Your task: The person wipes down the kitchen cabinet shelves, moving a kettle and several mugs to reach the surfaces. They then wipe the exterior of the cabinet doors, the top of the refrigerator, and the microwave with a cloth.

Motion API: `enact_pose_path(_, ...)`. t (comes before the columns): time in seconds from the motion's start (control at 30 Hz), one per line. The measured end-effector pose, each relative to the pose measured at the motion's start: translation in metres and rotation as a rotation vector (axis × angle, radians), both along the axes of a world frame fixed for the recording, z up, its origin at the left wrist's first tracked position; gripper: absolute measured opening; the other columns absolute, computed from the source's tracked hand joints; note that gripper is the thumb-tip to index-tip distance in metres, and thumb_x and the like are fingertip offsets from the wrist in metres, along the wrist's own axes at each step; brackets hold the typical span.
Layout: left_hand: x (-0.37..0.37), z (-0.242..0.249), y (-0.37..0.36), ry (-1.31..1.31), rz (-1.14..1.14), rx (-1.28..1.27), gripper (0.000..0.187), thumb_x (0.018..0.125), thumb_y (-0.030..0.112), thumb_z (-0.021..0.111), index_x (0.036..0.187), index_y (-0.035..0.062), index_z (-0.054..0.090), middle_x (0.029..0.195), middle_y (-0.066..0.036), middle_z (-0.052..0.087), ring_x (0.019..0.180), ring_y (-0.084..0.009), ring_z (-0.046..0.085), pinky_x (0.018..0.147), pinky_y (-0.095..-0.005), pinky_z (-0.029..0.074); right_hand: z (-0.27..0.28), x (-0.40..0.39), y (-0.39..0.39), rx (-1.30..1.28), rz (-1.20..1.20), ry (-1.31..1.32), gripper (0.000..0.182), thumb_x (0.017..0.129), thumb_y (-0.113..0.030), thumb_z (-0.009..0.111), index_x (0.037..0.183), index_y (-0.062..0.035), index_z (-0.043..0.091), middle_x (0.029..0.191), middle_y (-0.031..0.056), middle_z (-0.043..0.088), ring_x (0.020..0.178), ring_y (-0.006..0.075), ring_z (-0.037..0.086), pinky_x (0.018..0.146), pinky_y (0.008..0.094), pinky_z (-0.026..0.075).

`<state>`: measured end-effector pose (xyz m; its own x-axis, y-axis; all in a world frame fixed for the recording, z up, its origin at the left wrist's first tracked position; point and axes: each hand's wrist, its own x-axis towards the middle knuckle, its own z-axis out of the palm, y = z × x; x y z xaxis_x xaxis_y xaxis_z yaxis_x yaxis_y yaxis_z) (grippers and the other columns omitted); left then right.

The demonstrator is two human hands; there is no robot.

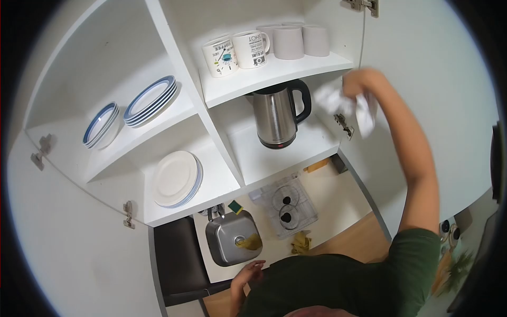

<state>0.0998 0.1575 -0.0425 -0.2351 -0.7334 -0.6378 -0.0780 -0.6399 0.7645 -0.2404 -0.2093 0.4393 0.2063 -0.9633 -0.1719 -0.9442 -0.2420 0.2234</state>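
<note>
My right hand is raised beside the open right cabinet door, closed around a bunched white cloth. Motion blurs both the hand and the cloth, which hangs close to the door's lower hinge. To its left, a steel electric kettle with a black handle stands on the lower shelf. Low down, my left hand is at the counter's front edge, just below the sink. Its fingers look stretched out and hold nothing visible.
Printed mugs and plain grey mugs line the upper shelf. Bowls, blue-rimmed plates and white plates occupy the left shelves. Below are a sponge, a dish rack with glass lids and a yellow cloth-like item.
</note>
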Motion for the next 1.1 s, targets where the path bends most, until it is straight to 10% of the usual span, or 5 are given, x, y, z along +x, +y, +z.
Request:
enact_pose_path(0.33,-0.109,0.132,-0.125,0.986,0.221,-0.427,0.072,0.083,0.035,0.067,0.141,0.0151,0.030,0.129,-0.009,0.048,0.110,-0.0281,0.056,0.093,-0.0429,0.046,-0.207,0.073,0.160,0.462,0.734,-0.691,0.050,0.066,-0.009,0.065,0.116,-0.0111,0.063,0.126,0.0133,0.050,0.119,0.0313,0.047,0.101,0.0368,0.039)
enact_pose_path(0.43,-0.108,0.177,-0.159,0.637,0.646,-0.548,0.061,0.075,0.015,0.069,0.129,0.0089,0.043,0.115,-0.007,0.057,0.107,-0.0216,0.057,0.093,-0.0354,0.047,-0.202,0.056,0.166,0.013,0.710,-1.229,0.051,0.066,-0.005,0.067,0.116,-0.0103,0.060,0.126,0.0143,0.049,0.116,0.0339,0.049,0.099,0.0407,0.040)
enact_pose_path(0.63,-0.071,0.391,-0.206,-0.695,0.336,-1.733,0.045,0.062,0.014,0.078,0.103,0.0113,0.061,0.105,-0.012,0.054,0.105,-0.0301,0.054,0.089,-0.0372,0.044,-0.166,-0.036,0.168,-0.157,0.462,-1.238,0.052,0.068,0.003,0.064,0.118,-0.0091,0.058,0.128,0.0152,0.047,0.120,0.0322,0.047,0.099,0.0384,0.039)
enact_pose_path(0.8,-0.062,0.494,-0.273,-2.339,0.000,-1.566,0.026,0.074,0.011,0.065,0.100,0.0164,0.064,0.108,-0.005,0.060,0.103,-0.0256,0.056,0.077,-0.0392,0.046,-0.195,-0.058,0.166,-0.116,0.326,-1.273,0.039,0.070,0.006,0.062,0.108,-0.0062,0.062,0.121,0.0148,0.052,0.116,0.0316,0.050,0.097,0.0375,0.040)
enact_pose_path(1.1,-0.020,0.475,-0.360,-2.540,-0.316,-1.033,0.015,0.079,0.017,0.060,0.091,0.0153,0.069,0.093,-0.006,0.068,0.090,-0.0223,0.065,0.079,-0.0363,0.045,-0.248,-0.067,0.164,0.049,0.308,-1.463,0.031,0.072,0.006,0.059,0.102,-0.0023,0.064,0.104,0.0116,0.061,0.098,0.0235,0.059,0.085,0.0321,0.047)
